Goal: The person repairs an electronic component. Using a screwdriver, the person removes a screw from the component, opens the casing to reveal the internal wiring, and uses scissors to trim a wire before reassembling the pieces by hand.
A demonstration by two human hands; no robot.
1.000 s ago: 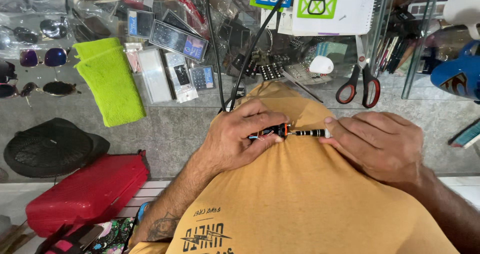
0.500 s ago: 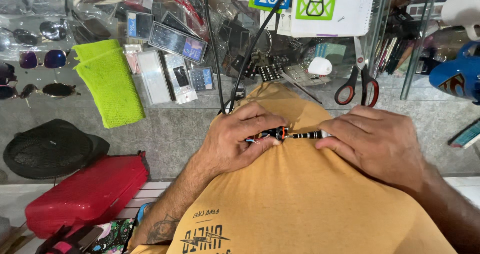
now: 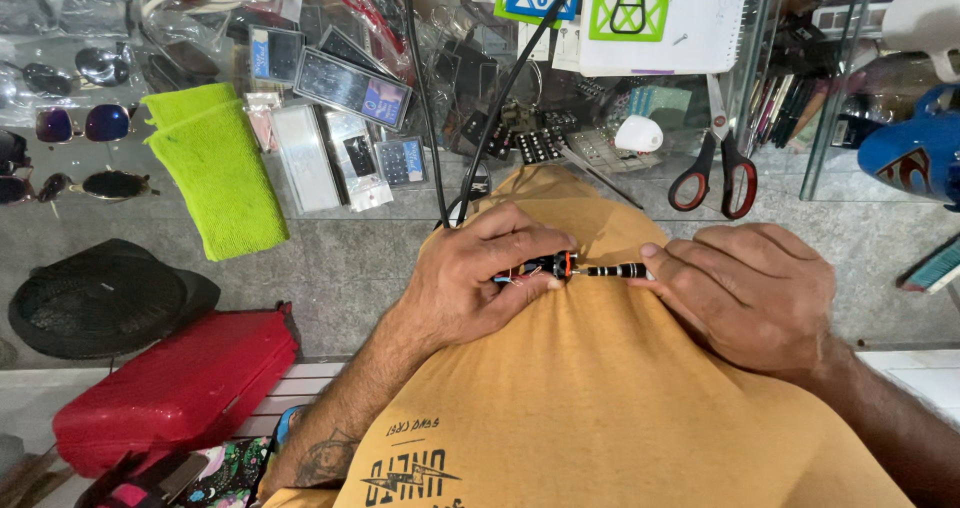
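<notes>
Shirt: mustard fabric (image 3: 600, 408) fills the near view, both hands resting on it.
Left hand (image 3: 480, 283): fingers pinched on a small black part with an orange ring (image 3: 550, 265), as a second ago.
Right hand (image 3: 745, 293): fingers closed round a thin dark screwdriver (image 3: 615, 270), tip at the part; barely shifted.
Change: only the view has drifted, so the work looks unchanged.
Surface: grey (image 3: 340, 258); red case (image 3: 170, 388), scissors (image 3: 715, 173) beyond.

free: bare grey bench (image 3: 350, 268) strip left of the hands | blocked left: red case (image 3: 180, 388), black cap (image 3: 100, 298), green cloth (image 3: 215, 168) | blocked ahead: scissors (image 3: 715, 173), hanging cables (image 3: 430, 118), packaged goods (image 3: 350, 83) | blocked right: blue mug (image 3: 915, 158)
</notes>
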